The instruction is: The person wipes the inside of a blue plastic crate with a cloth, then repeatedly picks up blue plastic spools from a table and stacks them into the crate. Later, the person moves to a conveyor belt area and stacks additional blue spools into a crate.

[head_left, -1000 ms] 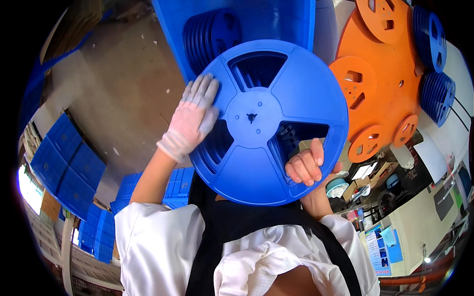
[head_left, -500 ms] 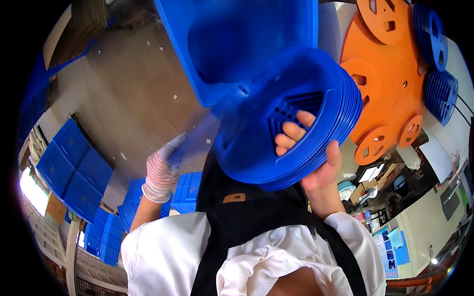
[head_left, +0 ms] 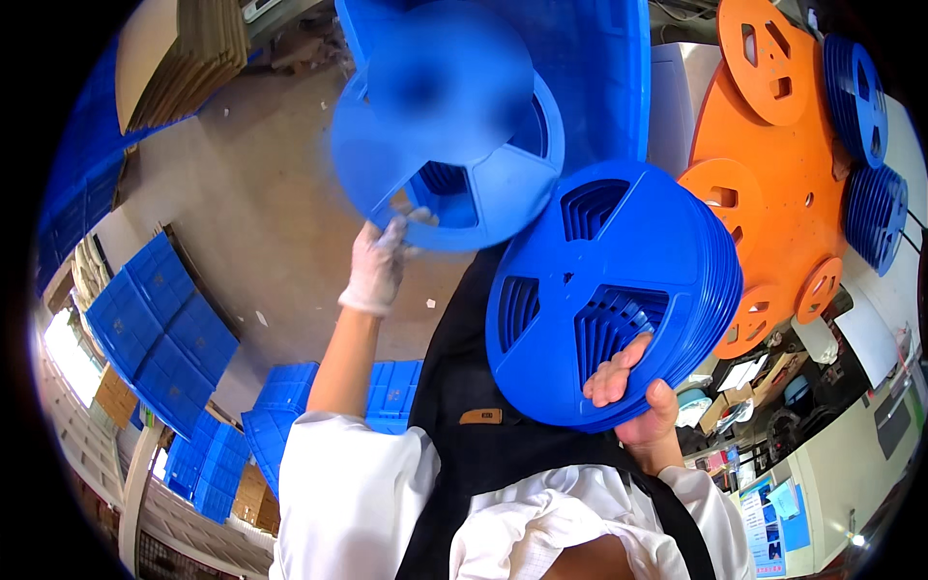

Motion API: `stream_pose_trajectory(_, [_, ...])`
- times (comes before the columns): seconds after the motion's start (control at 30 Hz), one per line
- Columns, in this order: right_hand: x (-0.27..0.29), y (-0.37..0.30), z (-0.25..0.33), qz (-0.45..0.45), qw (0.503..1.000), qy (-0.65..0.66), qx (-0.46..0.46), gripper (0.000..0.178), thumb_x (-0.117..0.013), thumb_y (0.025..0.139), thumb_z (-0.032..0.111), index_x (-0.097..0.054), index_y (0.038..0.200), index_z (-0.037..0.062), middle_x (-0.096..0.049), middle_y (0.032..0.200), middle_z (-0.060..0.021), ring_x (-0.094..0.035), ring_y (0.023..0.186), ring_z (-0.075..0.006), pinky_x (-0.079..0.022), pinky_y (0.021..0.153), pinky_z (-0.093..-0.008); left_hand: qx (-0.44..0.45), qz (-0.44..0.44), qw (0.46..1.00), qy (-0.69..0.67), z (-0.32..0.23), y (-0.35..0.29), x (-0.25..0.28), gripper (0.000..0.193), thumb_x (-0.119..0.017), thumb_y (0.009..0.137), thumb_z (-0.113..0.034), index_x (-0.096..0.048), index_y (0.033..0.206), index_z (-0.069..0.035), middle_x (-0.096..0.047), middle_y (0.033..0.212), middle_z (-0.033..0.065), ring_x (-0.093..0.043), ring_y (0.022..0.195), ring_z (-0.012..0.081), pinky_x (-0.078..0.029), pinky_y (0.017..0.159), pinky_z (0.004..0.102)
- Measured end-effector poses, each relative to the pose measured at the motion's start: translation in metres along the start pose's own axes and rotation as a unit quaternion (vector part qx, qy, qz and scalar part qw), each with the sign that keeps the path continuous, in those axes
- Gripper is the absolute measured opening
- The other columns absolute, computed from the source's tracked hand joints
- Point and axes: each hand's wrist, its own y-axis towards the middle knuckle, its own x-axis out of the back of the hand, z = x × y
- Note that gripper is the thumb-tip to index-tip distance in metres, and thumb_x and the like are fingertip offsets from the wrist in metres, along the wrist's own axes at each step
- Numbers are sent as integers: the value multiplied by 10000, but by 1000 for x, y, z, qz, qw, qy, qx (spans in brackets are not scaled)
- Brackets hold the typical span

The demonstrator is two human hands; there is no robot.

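My gloved left hand (head_left: 385,256) grips the lower rim of a single blue reel disc (head_left: 507,184), its fingers at one of the cut-outs. That disc is tilted in front of a large blue bin (head_left: 604,87), and a blurred round blue shape covers its upper part. My bare right hand (head_left: 633,396) holds a thick stack of blue reel discs (head_left: 541,338), the fingers through a cut-out and the thumb outside the rim. The stack stands on edge before my black apron, its front face toward me. It lies close to the left-hand disc; whether they touch I cannot tell.
At the right stands a large orange round plate (head_left: 783,193) with smaller orange discs on it. Two more stacks of blue discs (head_left: 875,217) sit beyond it. Several blue crates (head_left: 159,329) stand at the left, and stacked cardboard (head_left: 184,63) is at the upper left.
My left hand has moved up and now holds a disc over the bin's near side. The stack in my right hand has turned its face toward me and shifted slightly right and down.
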Motion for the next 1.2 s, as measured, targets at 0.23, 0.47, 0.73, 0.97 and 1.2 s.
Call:
stream_pose_trajectory(0.23, [6, 5, -3, 13, 997, 59, -47, 439, -745, 766, 323, -523, 1031, 52, -596, 718, -109, -606, 711, -252, -490, 744, -425, 36, -20, 979, 198, 91, 160, -55, 306, -550, 946, -178, -496, 1220, -53, -642, 1139, 141, -636, 1008, 268, -512, 802, 432])
stream_pose_trajectory(0.47, [12, 8, -3, 71, 991, 101, -54, 401, -707, 778, 370, -514, 967, 74, -539, 658, -51, -546, 626, -193, -408, 631, -364, 71, -150, 867, 470, 111, 211, -63, 396, -623, 876, -271, -548, 1213, -78, -624, 1181, 165, -598, 1074, 352, -466, 912, 401])
stream_pose_trajectory(0.73, [55, 18, -1, 186, 950, 248, 22, 353, -690, 801, 379, -513, 895, 88, -523, 588, 8, -507, 523, -139, -377, 565, -301, -394, -53, 689, 606, 29, 89, -77, 509, -563, 870, -298, -495, 1274, 4, -462, 1363, 228, -415, 1262, 423, -315, 1069, 490])
stream_pose_trajectory(0.97, [61, 29, -13, 239, 921, 301, 54, 348, -671, 848, 393, -495, 848, 93, -546, 577, 15, -514, 461, -118, -380, 503, -275, -387, 332, 675, 533, -16, -72, -181, 678, -655, 744, -256, -447, 1334, 5, -445, 1373, 233, -416, 1291, 407, -268, 1125, 503])
stream_pose_trajectory(1.2, [47, 39, 7, 242, 934, 252, 71, 351, -672, 880, 391, -476, 842, 102, -532, 576, 35, -512, 481, -97, -392, 525, -263, -347, 102, 674, 644, 14, -28, -52, 507, -502, 851, -156, -482, 1325, 22, -470, 1364, 259, -405, 1288, 460, -281, 1124, 483])
